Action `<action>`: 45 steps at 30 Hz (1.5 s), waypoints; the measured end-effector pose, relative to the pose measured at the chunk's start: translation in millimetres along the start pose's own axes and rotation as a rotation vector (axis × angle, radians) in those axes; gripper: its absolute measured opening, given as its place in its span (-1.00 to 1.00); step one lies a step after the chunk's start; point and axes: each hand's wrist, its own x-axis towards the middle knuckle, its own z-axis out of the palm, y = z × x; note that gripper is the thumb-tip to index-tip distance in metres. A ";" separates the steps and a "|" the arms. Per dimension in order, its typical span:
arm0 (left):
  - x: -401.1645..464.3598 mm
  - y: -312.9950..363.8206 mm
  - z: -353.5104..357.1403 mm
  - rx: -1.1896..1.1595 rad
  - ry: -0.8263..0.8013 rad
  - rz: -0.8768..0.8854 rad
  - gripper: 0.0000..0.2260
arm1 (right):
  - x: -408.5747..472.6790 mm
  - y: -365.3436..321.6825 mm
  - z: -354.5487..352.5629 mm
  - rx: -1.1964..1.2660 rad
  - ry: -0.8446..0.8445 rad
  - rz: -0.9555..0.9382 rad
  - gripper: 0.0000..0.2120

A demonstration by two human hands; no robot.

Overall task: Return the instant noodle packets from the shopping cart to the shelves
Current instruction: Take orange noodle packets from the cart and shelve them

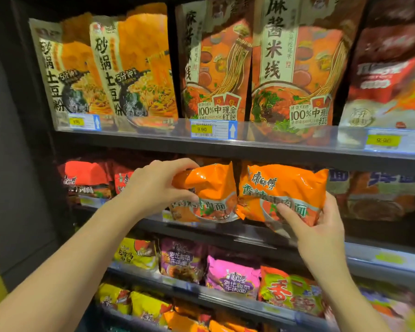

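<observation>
- The person stands close to the shelves, both arms raised to the second shelf (225, 149) from the top, just beneath its front lip.
- The left hand (158, 185) is clamped over the upper left corner of one orange noodle packet (209, 195), thumb under, fingers curled over the top.
- The right hand (321, 226) grips a second orange packet (283, 188) from below at its lower right corner, thumb pressed across the printed front.
- The two packets touch side by side, their lower edges overhanging the front edge of that shelf; I cannot tell how much of either rests on it.
- The shopping cart is out of sight.
- My worry: released now, either packet could tip forward off the edge onto the rows below.
- The slick, puffy foil could also slide out of a corner grip, or crumple against the red packets (86, 178) to the left if pushed in hard.
</observation>
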 end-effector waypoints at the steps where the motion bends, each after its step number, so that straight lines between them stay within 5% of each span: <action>1: 2.8 -2.6 0.3 0.014 0.002 -0.002 -0.47 | 2.7 -0.2 0.5 -0.008 -0.001 0.006 -0.54; 9: 28.7 -5.5 -4.7 0.131 -0.008 0.049 -0.53 | 21.5 8.9 7.0 -0.127 -0.089 0.037 -0.40; 15: 44.0 -12.4 10.0 0.152 -0.118 0.086 -0.61 | 30.4 19.0 7.5 -0.239 -0.214 0.133 -0.59; 27: 56.8 -19.3 24.9 0.308 -0.361 0.036 -0.48 | 48.0 22.3 5.4 -0.387 -0.357 0.275 -0.58; 39: 38.4 -44.5 37.0 0.156 -0.179 0.111 -0.81 | 56.0 23.6 1.3 -0.369 -0.428 0.253 -0.54; 45: 33.7 -44.7 36.5 0.173 -0.188 0.114 -0.73 | 64.4 13.7 -3.5 -0.393 -0.702 0.317 -0.43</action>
